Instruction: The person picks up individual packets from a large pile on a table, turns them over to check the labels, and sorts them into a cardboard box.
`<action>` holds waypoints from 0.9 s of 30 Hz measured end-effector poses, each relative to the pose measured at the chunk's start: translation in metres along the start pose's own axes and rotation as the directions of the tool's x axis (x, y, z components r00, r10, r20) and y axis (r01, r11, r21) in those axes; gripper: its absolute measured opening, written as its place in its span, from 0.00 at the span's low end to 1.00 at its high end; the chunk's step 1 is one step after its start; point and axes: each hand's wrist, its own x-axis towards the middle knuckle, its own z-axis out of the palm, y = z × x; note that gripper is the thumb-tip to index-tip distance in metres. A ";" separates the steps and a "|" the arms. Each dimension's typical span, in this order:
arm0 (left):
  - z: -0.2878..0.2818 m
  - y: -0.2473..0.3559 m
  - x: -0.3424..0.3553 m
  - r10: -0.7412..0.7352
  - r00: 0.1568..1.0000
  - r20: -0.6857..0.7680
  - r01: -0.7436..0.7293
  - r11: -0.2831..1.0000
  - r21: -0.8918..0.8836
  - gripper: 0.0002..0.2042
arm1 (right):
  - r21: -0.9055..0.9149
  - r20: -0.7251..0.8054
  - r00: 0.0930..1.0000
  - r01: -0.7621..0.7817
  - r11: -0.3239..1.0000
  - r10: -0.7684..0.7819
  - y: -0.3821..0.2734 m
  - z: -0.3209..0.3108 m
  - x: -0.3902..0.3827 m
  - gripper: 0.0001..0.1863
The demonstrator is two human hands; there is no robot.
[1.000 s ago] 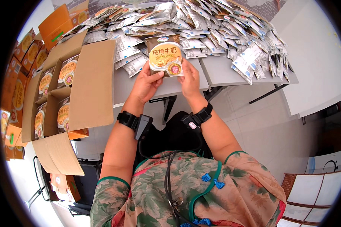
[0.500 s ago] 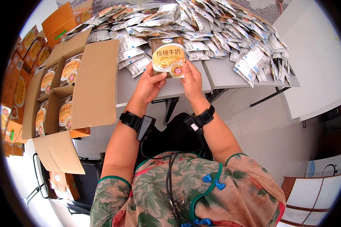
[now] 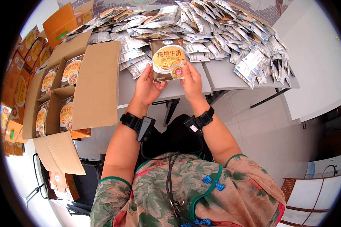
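Grey tabletop (image 3: 132,92), brown pouch (image 3: 168,56) held up over its front edge

Right hand (image 3: 192,81) pinches the pouch at its lower right side, thumb flat on the printed face, fingers folded behind. Left hand (image 3: 147,87) sits loosely cupped at the pouch's lower left corner, fingers half curled, thumb parted and lying just below the bottom seam; whether hidden fingertips press the back I cannot tell. Squarish and slightly puffed, the pouch has glossy film, flat sealed edges and a cream bowl printed on the side facing the person. Nearer the body than the pouch, black wrist straps (image 3: 130,120) carry hard plastic blocks.

Behind the pouch and spreading to both sides of it rises a heap of packets (image 3: 201,24), pillow-shaped, crinkled, mostly silvery white. To the pouch's left, an open corrugated carton (image 3: 94,87) spreads matte tan flaps; cardboard dividers separate upright packets. Farther left of the pouch are orange boxes (image 3: 28,45). Well beyond it is a brick-patterned wall (image 3: 265,13); to its right, a smooth white panel (image 3: 322,56). Below it, pale glossy floor tiles (image 3: 254,132).
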 end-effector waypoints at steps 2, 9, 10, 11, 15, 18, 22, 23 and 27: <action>-0.012 -0.001 0.005 -0.011 0.998 0.069 0.012 1.000 -0.019 0.20 | -0.076 -0.003 0.998 0.065 0.995 -0.065 0.002 0.004 0.000 0.19; 0.019 0.000 -0.003 -0.074 0.993 0.093 0.073 0.997 0.010 0.24 | -0.151 -0.008 0.986 0.163 0.975 -0.166 0.011 0.002 0.006 0.18; 0.019 0.000 -0.003 -0.065 0.993 0.097 0.065 0.998 0.002 0.24 | -0.281 -0.019 0.976 0.204 0.938 -0.218 0.015 -0.001 0.009 0.18; 0.019 0.000 -0.003 -0.056 0.993 0.102 0.057 0.998 -0.006 0.24 | -0.406 -0.024 0.963 0.238 0.882 -0.270 0.021 -0.004 0.012 0.18; 0.013 0.001 -0.001 0.070 0.997 0.038 -0.066 0.994 -0.085 0.23 | -0.676 -0.004 0.938 0.254 0.692 -0.348 0.010 0.007 0.008 0.20; 0.014 0.002 -0.002 0.114 0.993 0.025 -0.112 0.991 -0.069 0.22 | -0.625 0.097 0.908 0.375 0.685 -0.408 0.006 0.010 0.004 0.21; 0.013 -0.001 -0.001 0.169 0.983 0.070 -0.173 0.983 0.060 0.21 | -0.467 0.236 0.892 0.452 0.760 -0.386 0.005 0.009 0.007 0.23; 0.014 -0.002 -0.001 0.188 0.978 0.093 -0.196 0.976 0.091 0.22 | -0.437 0.249 0.908 0.416 0.798 -0.337 0.004 0.008 0.005 0.24; 0.007 -0.005 0.004 0.243 0.967 0.076 -0.254 0.947 0.195 0.26 | -0.456 0.308 0.909 0.401 0.795 -0.282 -0.004 0.012 0.001 0.33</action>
